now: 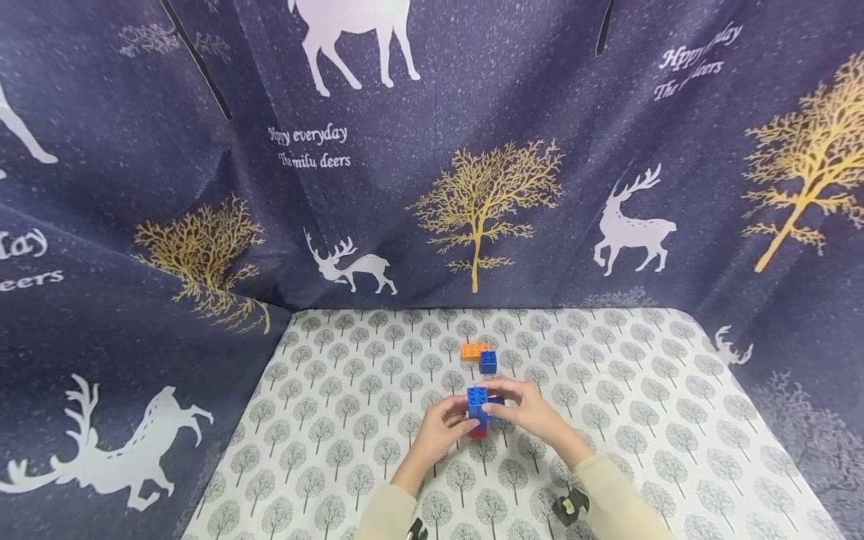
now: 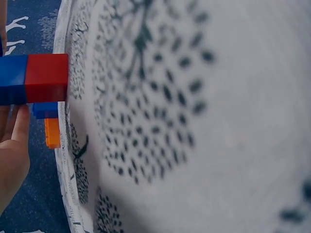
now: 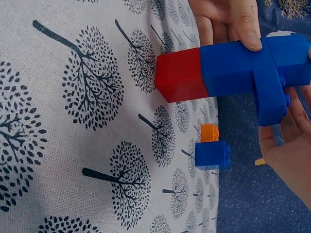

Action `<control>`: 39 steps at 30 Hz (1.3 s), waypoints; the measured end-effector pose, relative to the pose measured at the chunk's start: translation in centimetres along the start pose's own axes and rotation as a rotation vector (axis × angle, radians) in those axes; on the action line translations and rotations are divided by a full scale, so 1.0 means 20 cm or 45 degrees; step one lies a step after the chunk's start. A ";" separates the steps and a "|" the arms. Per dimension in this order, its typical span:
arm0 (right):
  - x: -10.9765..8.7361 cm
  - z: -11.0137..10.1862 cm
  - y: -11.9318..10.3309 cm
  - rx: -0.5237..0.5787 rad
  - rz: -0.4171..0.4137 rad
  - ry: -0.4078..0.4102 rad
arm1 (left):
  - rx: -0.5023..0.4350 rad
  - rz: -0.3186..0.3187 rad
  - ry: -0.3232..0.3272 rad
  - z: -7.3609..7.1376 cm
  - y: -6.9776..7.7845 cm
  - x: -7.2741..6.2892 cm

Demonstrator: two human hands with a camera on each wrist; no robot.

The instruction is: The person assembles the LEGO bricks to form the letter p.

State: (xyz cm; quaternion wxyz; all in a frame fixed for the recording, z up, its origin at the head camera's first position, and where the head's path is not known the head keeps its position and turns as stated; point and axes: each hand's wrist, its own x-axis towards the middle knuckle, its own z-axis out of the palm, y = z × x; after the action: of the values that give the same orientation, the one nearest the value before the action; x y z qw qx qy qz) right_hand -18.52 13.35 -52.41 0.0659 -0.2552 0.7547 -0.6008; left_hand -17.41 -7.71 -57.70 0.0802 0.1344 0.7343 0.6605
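A stack of building bricks stands upright on the cloth in the head view, a red brick (image 1: 478, 433) at its base. Above the red comes a blue brick (image 3: 227, 68), then a flatter blue brick (image 3: 268, 102) that juts out to the right side, and a blue brick (image 1: 476, 396) with studs on top. My left hand (image 1: 439, 431) holds the stack from the left, its thumb against the blue part. From the right, my right hand (image 1: 529, 412) grips the upper blue bricks, fingers behind and thumb in front.
Beyond the stack lie a loose orange brick (image 1: 470, 351) and a loose blue brick (image 1: 488, 363), close together. A pale cloth with printed trees (image 1: 317, 420) covers the table. Dark blue curtains (image 1: 432, 210) with deer and trees hang behind and at the sides.
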 end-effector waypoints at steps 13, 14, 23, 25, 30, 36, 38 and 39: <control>0.01 0.01 -0.04 -0.069 0.047 0.036 | 0.066 -0.022 0.003 -0.01 0.04 -0.01; 0.01 0.01 -0.02 -0.071 0.051 0.044 | 0.060 -0.012 0.005 -0.01 0.04 -0.01; -0.01 0.00 0.01 -0.013 0.043 0.037 | 0.034 0.018 0.007 -0.02 0.06 -0.02; -0.01 0.00 0.01 -0.007 0.040 0.036 | 0.021 0.036 0.002 -0.02 0.06 -0.02; -0.02 0.01 -0.01 0.000 0.062 0.024 | 0.001 0.060 -0.002 -0.02 0.09 -0.02; -0.02 0.00 -0.01 0.037 0.047 0.009 | 0.006 0.070 -0.002 -0.01 0.16 -0.03; -0.02 0.00 -0.02 0.040 0.047 0.003 | -0.001 0.076 -0.008 -0.01 0.20 -0.04; -0.02 -0.01 -0.02 0.044 0.049 0.001 | 0.003 0.093 -0.012 -0.01 0.22 -0.04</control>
State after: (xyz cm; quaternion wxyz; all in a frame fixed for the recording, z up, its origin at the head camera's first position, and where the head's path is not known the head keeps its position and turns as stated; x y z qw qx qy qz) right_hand -18.05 13.61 -52.09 0.0816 -0.2395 0.7489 -0.6125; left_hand -16.22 -7.79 -53.37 0.0596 0.1643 0.7293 0.6615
